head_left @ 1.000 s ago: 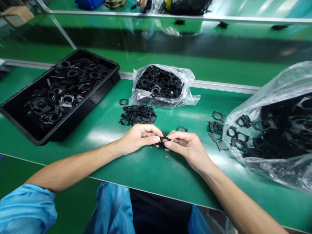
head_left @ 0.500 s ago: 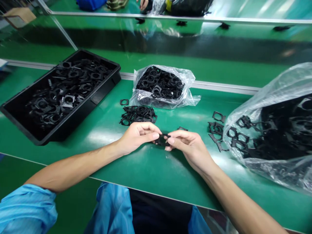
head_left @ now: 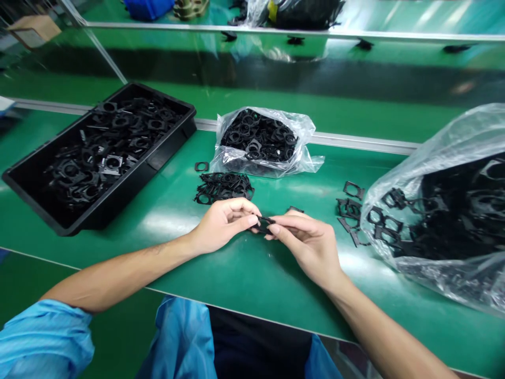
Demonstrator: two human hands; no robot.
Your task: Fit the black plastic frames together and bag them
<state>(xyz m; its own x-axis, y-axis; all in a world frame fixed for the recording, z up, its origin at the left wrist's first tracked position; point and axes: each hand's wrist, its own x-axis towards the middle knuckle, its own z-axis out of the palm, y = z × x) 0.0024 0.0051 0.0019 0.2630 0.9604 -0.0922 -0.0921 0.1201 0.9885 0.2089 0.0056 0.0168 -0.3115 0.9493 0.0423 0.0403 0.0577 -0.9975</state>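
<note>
A: What are the hands holding?

B: One small black part (head_left: 262, 228). It's up between them, in front of the person's body, over the green bench (head_left: 236, 279). It may be two bits together; I can't tell.

A: Why use both hands?

B: I think it's because the part is thin and little. The left hand (head_left: 225, 225) pinches one side and the right hand (head_left: 310, 242) pinches the other, so it can't wobble much. Held in the middle, it's easy to look at, too.

A: Why is the other stuff all around?

B: Maybe so it's easy to reach. A pile of black parts (head_left: 223, 188) sits just past the left hand. Behind that pile is a small clear bag (head_left: 272, 167) full of more. The black tray (head_left: 138, 181) is off to the left, and the big clear bag (head_left: 398, 166) is on the right, with loose parts (head_left: 349, 207) by its mouth.

A: How are the hands bent?

B: Both thumbs are on the near side and point in at the part. The left fingers curl behind it. The right pointing finger reaches over the far side. There's almost no gap between fingers and thumbs. The arms slant in from both sides, like a tent.
</note>
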